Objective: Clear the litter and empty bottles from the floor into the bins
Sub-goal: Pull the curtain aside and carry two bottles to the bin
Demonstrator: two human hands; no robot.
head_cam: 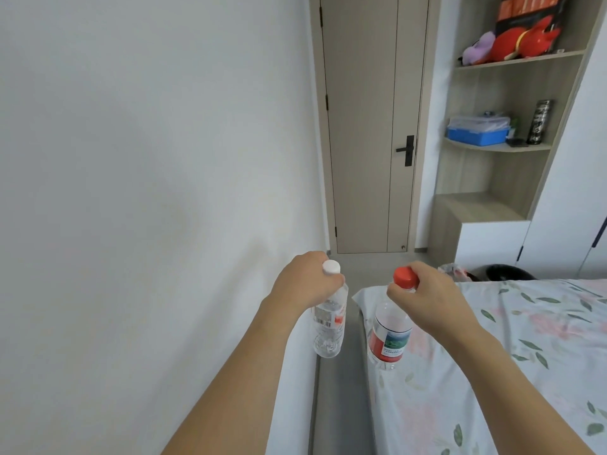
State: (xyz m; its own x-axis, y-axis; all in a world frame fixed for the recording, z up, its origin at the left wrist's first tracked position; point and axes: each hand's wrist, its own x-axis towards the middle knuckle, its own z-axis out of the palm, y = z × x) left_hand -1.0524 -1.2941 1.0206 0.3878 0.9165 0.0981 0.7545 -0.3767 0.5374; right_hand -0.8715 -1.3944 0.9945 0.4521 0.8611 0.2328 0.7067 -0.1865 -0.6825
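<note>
My left hand (pixel 307 282) grips the neck of a clear empty bottle with a white cap (pixel 329 326), which hangs upright over the narrow floor strip beside the wall. My right hand (pixel 427 298) grips the neck of a second clear bottle with a red cap and a red label (pixel 389 336), hanging over the corner of the bed. A black bin (pixel 507 272) shows beyond the bed's far edge, with a second bin lined with a pale bag (pixel 455 270) just left of it, both mostly hidden.
A bed with a floral sheet (pixel 509 356) fills the right side. A narrow grey floor strip (pixel 338 405) runs between the bed and the white wall toward a closed beige door (pixel 371 126). Open shelves (pixel 502 133) with toys and a blue box stand at right.
</note>
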